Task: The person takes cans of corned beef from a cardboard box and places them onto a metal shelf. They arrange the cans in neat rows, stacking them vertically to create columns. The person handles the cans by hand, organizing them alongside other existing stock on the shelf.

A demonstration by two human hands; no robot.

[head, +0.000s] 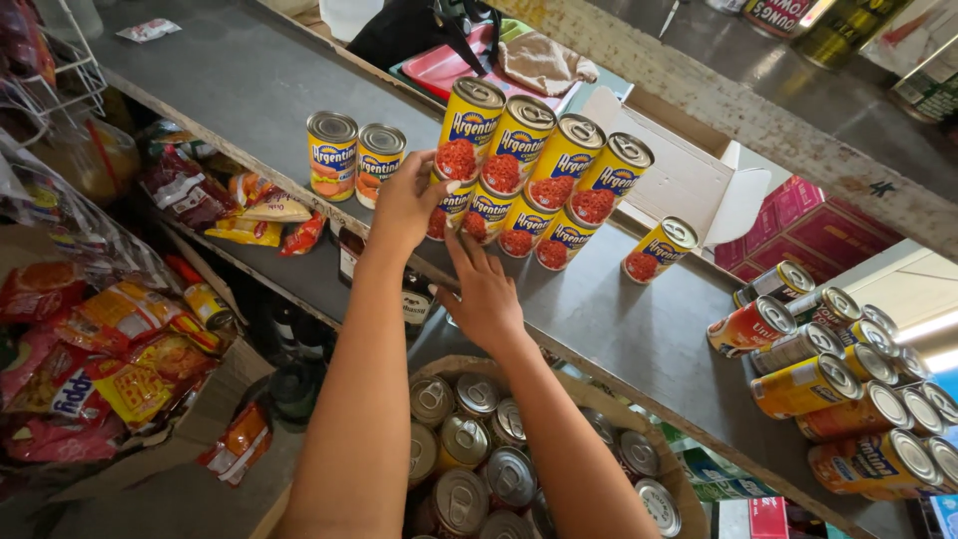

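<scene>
Yellow tin cans with red labels stand in a two-tier stack (544, 175) on a grey shelf (249, 90). My left hand (404, 205) reaches up and grips the end can of the lower tier (451, 205), thumb against its side. My right hand (484, 289) is just below, fingers spread, with the fingertips touching the bottom of the lower tier. A lone yellow can (659, 250) stands to the right of the stack. Two cans with a different label (354, 158) stand to its left. Under my arms is a cardboard box of cans (479, 469), seen from the top.
More cans lie on their sides in a pile (848, 389) at the right. An open white carton (689, 175) sits behind the stack. Snack packets (110, 339) hang and lie at the left. Dark bottles (294, 384) stand under the shelf, and red boxes (808, 225) are at the far right.
</scene>
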